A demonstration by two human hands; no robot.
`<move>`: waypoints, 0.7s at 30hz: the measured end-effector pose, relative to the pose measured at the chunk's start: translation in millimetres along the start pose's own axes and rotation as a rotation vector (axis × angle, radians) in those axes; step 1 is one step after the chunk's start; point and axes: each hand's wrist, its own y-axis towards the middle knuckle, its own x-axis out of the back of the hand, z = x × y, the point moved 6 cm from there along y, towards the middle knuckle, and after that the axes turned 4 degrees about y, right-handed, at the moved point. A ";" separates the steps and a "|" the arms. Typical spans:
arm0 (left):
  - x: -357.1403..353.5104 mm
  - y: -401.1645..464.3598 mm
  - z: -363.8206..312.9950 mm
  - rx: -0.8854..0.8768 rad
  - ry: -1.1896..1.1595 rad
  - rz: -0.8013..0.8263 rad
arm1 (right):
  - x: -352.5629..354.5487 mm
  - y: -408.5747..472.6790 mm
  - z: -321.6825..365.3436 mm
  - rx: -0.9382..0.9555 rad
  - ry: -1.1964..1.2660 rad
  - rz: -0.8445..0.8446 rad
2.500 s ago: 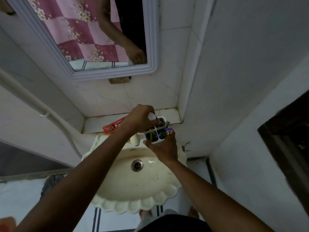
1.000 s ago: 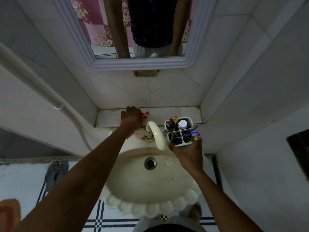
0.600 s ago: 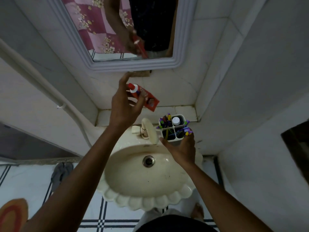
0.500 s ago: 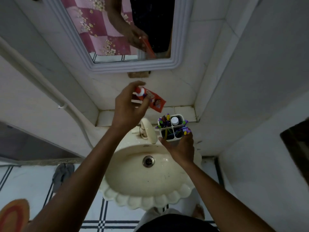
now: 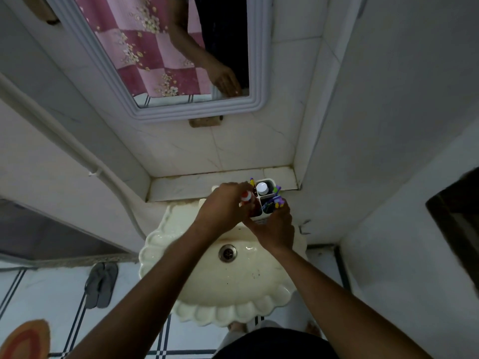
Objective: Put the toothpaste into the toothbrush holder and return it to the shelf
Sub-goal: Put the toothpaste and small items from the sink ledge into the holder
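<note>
Left hand [image 5: 223,207] fingers curled round toothpaste tube [image 5: 245,198], cap end up, tube body going into near-left compartment of toothbrush holder [image 5: 264,200]. Right hand [image 5: 274,228] fingers wrapped round holder's near wall, holder held above washbasin [image 5: 233,275] rear edge, just short of tiled shelf [image 5: 186,185].

Risks:
- tube snags on divider or toothbrushes [image 5: 274,202]: holder tips, contents spill into washbasin
- tube top-heavy, could topple holder once on shelf
- depth of tube inside compartment hidden by left hand

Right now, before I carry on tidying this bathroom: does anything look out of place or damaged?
Nothing spilled. The toothbrush holder is off the shelf, held over the sink by the right hand while the left hand lowers the toothpaste in. Dark specks dot the basin.
</note>
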 end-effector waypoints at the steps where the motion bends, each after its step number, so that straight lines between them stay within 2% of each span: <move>1: -2.4 0.3 -2.7 -0.010 0.070 0.015 | 0.3 0.2 0.3 0.001 0.000 -0.004; 4: -5.5 1.6 -6.4 -0.035 0.302 0.010 | 0.7 0.4 0.9 0.000 -0.002 -0.010; 7: -9.3 5.0 -3.4 -0.021 0.359 0.040 | 1.3 0.0 0.6 0.005 -0.008 -0.014; 12: -18.7 3.7 -2.1 -0.034 0.280 0.061 | -0.1 1.4 -2.4 0.023 -0.006 -0.032; 18: 1.8 -4.3 29.2 0.076 -0.060 -0.259 | -5.3 2.7 -4.2 0.020 0.032 -0.040; 21: 5.8 -7.1 54.4 0.143 -0.197 -0.322 | -4.2 -0.7 -0.1 0.003 0.116 -0.084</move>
